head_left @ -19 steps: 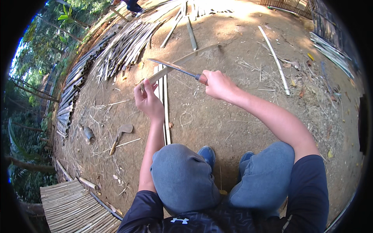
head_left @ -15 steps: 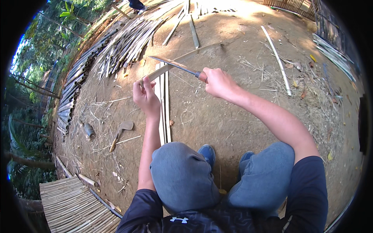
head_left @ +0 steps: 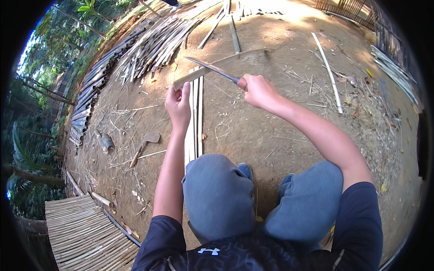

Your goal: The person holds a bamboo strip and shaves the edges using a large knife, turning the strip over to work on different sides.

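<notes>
A long pale bamboo strip (head_left: pixel 217 67) is slanting across the bare dirt ground (head_left: pixel 253 131), its near end lifted above it. A long-bladed knife (head_left: pixel 212 70) with a reddish handle is lying flat across the strip, tip pointing away to the left.

Left hand (head_left: pixel 178 105) grips a bamboo strip (head_left: pixel 212 67); right hand (head_left: pixel 258 90) holds a knife (head_left: pixel 212 69) whose blade seemingly rests on the strip, above split slats (head_left: pixel 195 113).

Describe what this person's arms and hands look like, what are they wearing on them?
Both hands, the left hand and right hand, are bare: no gloves, rings or watch visible. Forearms are uncovered; short dark navy sleeves end above the elbows.
</notes>
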The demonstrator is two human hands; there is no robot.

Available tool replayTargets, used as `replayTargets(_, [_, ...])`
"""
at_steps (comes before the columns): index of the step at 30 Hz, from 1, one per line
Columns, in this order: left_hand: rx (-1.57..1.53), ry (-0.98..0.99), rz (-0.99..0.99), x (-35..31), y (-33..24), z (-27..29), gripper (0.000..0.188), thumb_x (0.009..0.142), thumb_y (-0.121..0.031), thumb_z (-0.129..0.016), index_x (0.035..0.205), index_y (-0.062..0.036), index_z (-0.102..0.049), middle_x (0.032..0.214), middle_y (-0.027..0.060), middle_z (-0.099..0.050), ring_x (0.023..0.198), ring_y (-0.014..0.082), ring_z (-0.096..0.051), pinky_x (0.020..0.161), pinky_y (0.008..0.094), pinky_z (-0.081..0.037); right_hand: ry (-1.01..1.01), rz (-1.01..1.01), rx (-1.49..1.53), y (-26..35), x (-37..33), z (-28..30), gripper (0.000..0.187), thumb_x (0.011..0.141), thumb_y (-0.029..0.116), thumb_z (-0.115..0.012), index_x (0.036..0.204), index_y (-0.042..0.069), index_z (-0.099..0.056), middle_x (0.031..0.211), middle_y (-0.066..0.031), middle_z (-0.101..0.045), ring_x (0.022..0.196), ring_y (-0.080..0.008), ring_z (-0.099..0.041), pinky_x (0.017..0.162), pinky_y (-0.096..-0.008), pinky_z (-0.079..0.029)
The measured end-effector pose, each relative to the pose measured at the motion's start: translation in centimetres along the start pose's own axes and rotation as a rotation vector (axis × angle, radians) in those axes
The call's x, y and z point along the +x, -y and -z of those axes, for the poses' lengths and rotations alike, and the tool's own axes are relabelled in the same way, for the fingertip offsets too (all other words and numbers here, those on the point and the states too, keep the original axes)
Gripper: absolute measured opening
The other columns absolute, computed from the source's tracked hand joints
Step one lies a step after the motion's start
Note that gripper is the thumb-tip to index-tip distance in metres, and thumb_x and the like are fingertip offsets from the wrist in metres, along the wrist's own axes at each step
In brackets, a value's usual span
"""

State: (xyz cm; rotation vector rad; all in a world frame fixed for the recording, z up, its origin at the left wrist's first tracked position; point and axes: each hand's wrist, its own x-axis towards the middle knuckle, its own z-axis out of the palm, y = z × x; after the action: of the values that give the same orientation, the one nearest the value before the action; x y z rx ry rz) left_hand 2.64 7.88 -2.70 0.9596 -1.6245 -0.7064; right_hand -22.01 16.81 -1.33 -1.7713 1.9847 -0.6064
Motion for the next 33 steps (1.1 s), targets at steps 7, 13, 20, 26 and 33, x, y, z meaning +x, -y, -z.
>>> replayTargets(7, [0.271, 0.082, -0.032, -0.1, -1.1, 1.2, 0.039, 0.101, -0.035, -0.060, 0.078, -0.0028, -0.062, 0.060, -0.0045, -0.045, 0.057, 0.0053, -0.036, 0.050, 0.0294, -0.027, 0.026, -0.033, 0.057, 0.5, -1.1, -0.1, 0.014, 0.089, 0.004, -0.057, 0.103, 0.000, -0.060, 0.091, -0.0202, -0.070, 0.086, -0.0331, -0.071, 0.073, -0.0453, -0.054])
replayTargets(13, [0.324, 0.142, -0.155, 0.1, -0.8, 1.9, 0.036, 0.104, -0.030, -0.054, 0.084, -0.0009, -0.060, 0.054, 0.0056, -0.047, 0.050, 0.0118, -0.042, 0.048, 0.0338, -0.035, 0.062, 0.014, 0.094, 0.1, -1.0, -0.3, 0.017, 0.088, 0.004, -0.058, 0.104, 0.000, -0.059, 0.095, -0.0218, -0.071, 0.087, -0.0347, -0.071, 0.076, -0.0458, -0.056])
replayTargets(20, [0.252, 0.078, -0.029, 0.1, 0.4, 2.8, 0.041, 0.104, -0.035, -0.054, 0.078, -0.0030, -0.057, 0.056, -0.0019, -0.044, 0.054, 0.0063, -0.037, 0.048, 0.0303, -0.028, 0.057, 0.088, -0.107, 3.4, -1.5, 0.7, 0.023, 0.088, 0.003, -0.057, 0.111, 0.002, -0.058, 0.091, -0.0207, -0.071, 0.084, -0.0353, -0.072, 0.074, -0.0475, -0.058])
replayTargets(26, [0.277, 0.102, -0.053, -0.7, 0.7, 3.3, 0.042, 0.104, -0.037, -0.054, 0.080, -0.0023, -0.059, 0.056, -0.0035, -0.043, 0.054, 0.0054, -0.035, 0.048, 0.0298, -0.027, 0.121, 0.198, -0.066, 5.6, -1.8, 0.1, 0.021, 0.091, 0.002, -0.054, 0.111, 0.004, -0.060, 0.089, -0.0169, -0.070, 0.080, -0.0287, -0.072, 0.062, -0.0428, -0.057])
replayTargets(33, [0.362, 0.246, -0.074, -1.7, 0.0, 2.2, 0.034, 0.103, -0.028, -0.055, 0.093, 0.0039, -0.061, 0.053, 0.0111, -0.048, 0.048, 0.0134, -0.045, 0.047, 0.0343, -0.036, 0.014, 0.128, -0.180, -3.3, 2.2, -1.9, 0.012, 0.097, 0.012, -0.058, 0.107, 0.006, -0.061, 0.084, -0.0109, -0.068, 0.068, -0.0177, -0.066, 0.052, -0.0335, -0.052])
